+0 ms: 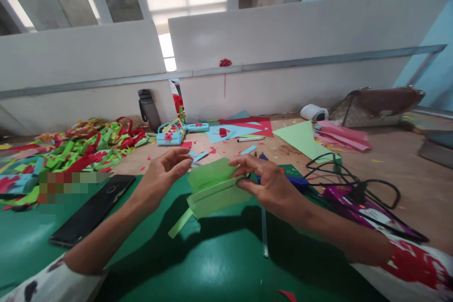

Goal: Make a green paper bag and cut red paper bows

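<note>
Item: folded green paper (212, 188), held in the air above the near middle of the green mat (212, 269), which covers the near edge of the worktop. A loose strip (180, 223) hangs from its lower left corner toward the mat. Right hand (269, 181): thumb and fingers pinched on the paper's right end, carrying it alone. Left hand (166, 170): open, fingers lightly curled, tips just beside the paper's upper left edge; contact cannot be told. Nearby: 1 phone (94, 210) on the mat's left side; 1 clear glue stick (264, 231) lying on the mat under the right wrist; 1 glue gun (348, 198) with black cord (354, 181) at the mat's right edge; heap of paper strips (81, 146) at the worktop's left edge. Handling note, as a judgement: the fold would sit truest if the right pinch stays close to the crease, the 2 layers are kept edge to edge, and the free hand steadies the opposite end, with the strip clear of the fold.
</note>
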`<state>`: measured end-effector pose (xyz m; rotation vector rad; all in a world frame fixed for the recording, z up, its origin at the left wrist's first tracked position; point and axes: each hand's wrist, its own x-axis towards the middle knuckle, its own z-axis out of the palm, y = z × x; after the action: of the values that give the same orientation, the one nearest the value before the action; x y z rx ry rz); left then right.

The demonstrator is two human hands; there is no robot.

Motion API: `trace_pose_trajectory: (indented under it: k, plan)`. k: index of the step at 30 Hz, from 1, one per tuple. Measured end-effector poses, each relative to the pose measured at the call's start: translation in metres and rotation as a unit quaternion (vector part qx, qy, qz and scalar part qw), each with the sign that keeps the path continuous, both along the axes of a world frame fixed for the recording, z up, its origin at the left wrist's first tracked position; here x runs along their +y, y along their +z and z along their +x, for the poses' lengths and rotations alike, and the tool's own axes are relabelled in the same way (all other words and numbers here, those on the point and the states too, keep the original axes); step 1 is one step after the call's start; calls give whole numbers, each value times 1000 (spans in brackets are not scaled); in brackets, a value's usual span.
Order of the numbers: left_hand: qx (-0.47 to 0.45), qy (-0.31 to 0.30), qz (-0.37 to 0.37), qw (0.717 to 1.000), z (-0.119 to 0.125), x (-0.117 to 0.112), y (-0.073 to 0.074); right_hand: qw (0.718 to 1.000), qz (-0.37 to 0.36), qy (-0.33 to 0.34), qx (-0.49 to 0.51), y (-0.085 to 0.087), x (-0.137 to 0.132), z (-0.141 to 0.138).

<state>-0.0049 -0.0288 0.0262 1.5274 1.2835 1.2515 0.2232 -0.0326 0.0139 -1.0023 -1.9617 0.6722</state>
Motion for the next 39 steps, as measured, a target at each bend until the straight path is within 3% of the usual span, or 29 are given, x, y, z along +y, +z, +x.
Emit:
trace_pose_trajectory:
  k: [3, 6, 8, 10, 13, 16, 19, 21, 23, 27, 30, 33, 39]
  plan:
    - [36, -120, -68, 990, 4, 4, 9, 995, 0, 78, -59, 4, -5, 0]
    - [61, -247, -116, 960, 17, 0, 12, 985, 11, 129, -114, 5, -11, -1]
    - [108, -300, -114, 941, 24, -5, 10, 980, 36, 135, -144, 3, -14, -2]
    - [152, -310, -97, 933, 28, -8, 6, 978, 55, 132, -154, 0, -16, -3]
    - [166, -274, -79, 944, 24, -9, 1, 988, 40, 105, -110, 1, -15, -3]
    - [155, -240, -91, 954, 13, -3, -2, 999, 40, 3, -36, 9, -9, 2]
    - [106, -198, -81, 971, 3, 5, -4, 987, 124, -102, -17, 21, 2, 13]
    - [68, -159, -90, 981, 0, 7, -6, 965, 206, -135, -94, 25, 9, 21]
    - [27, -153, -111, 982, 2, 5, -8, 926, 249, -155, -237, 24, 14, 28]
    - [-54, -185, -161, 968, 8, -2, -10, 862, 214, -152, -433, 11, 16, 31]
    - [-93, -164, -184, 965, 8, -3, -10, 835, 206, -141, -490, 3, 17, 28]
    - [-115, -123, -178, 970, 5, 1, -10, 827, 206, -133, -506, 1, 16, 21]
    - [-223, 49, -119, 966, 4, 10, -4, 795, 203, -150, -552, 6, 18, 22]
